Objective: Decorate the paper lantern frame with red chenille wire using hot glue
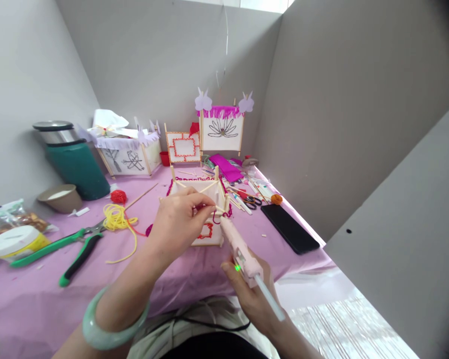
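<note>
A small box-shaped lantern of wooden sticks and white panels [210, 240], trimmed with red and magenta yarn, stands on the table in front of me. My left hand [177, 217] is over it, thumb and forefinger pinched at its right corner. From those fingertips hangs a thin magenta yarn [214, 218]. My right hand [255, 294] grips a pale pink hot glue gun [237, 240], its nozzle close to the same corner; whether it touches cannot be seen. A translucent glue stick [270, 298] protrudes from the gun's rear. A green light glows beside my right thumb.
Green-handled pliers [80, 244], yellow yarn [117, 219], a teal bottle [78, 164] and a brown cup [62, 198] are at left. A black phone [290, 228] and scissors [252, 202] lie right. Finished-looking lanterns [129, 157] stand behind. Grey partitions [340, 109] enclose the table.
</note>
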